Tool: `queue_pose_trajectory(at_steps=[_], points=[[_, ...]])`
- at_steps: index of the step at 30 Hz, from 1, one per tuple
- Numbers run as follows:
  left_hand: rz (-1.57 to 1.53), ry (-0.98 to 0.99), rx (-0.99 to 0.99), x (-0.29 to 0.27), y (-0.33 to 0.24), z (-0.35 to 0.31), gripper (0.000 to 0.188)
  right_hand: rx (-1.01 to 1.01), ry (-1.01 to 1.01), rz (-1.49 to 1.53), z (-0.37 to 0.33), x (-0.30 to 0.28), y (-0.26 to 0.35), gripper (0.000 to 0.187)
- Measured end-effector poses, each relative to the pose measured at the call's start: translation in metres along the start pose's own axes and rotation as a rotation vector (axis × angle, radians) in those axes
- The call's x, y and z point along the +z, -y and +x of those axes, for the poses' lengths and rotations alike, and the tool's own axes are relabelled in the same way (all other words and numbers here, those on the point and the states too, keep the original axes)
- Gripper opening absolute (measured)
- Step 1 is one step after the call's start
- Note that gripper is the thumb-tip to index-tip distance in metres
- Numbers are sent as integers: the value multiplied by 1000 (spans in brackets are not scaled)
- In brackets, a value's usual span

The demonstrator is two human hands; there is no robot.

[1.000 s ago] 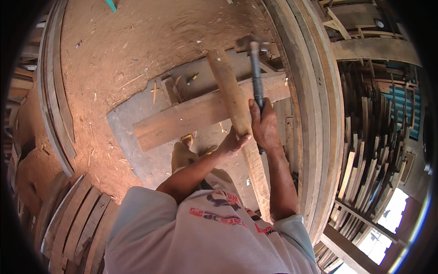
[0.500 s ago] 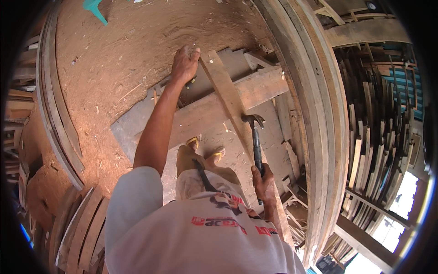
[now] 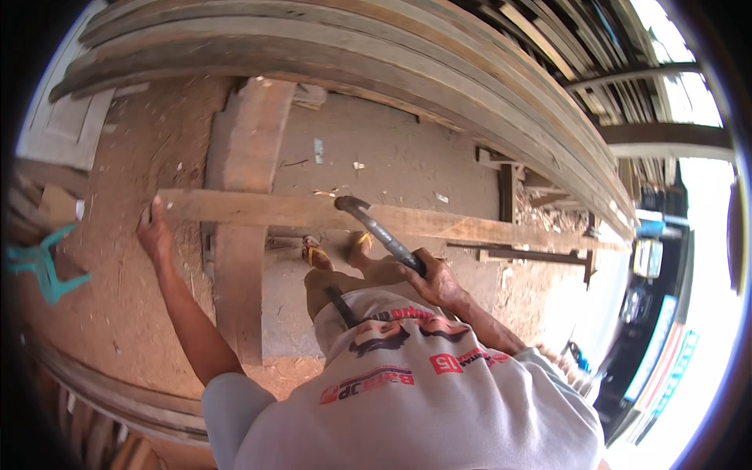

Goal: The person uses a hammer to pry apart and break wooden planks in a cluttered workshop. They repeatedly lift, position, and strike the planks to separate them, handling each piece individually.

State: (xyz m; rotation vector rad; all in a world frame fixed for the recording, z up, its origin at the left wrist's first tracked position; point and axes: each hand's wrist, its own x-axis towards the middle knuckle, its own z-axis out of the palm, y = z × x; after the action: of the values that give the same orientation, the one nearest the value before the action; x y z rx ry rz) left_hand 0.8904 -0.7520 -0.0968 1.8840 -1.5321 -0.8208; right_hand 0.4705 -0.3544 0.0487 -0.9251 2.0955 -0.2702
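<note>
The left grip [image 3: 156, 229] is touching the plank [image 3: 294, 210] at its left end; the right grip [image 3: 435, 282] is holding a hammer [image 3: 385, 237] over it. A broad board [image 3: 240, 290] is crossing beneath the plank; a green stool [image 3: 49, 270] is sitting left of the plank.

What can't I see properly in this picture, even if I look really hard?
All in the head view:
The butt of the hammer: hidden by the right hand.
The left hand's grip on the long plank: too small to tell.
Part of the wide board: covered by the plank crossing over it.
The teal stool's left side: lost at the dark lens rim.
Outdoors, far right: washed out by glare.
</note>
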Motion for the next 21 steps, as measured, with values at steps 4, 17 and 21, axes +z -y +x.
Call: queue_pose_trajectory(at_steps=[4,17,21], points=[[-83,73,-2,-2,39,26,54,-72,-117,73,-17,3,-45,42],[344,-125,122,17,-15,9,69,149,-367,458,-93,3,-144,39],[470,-54,375,90,-99,-68,71,227,-401,481,-112,0,-191,43]])
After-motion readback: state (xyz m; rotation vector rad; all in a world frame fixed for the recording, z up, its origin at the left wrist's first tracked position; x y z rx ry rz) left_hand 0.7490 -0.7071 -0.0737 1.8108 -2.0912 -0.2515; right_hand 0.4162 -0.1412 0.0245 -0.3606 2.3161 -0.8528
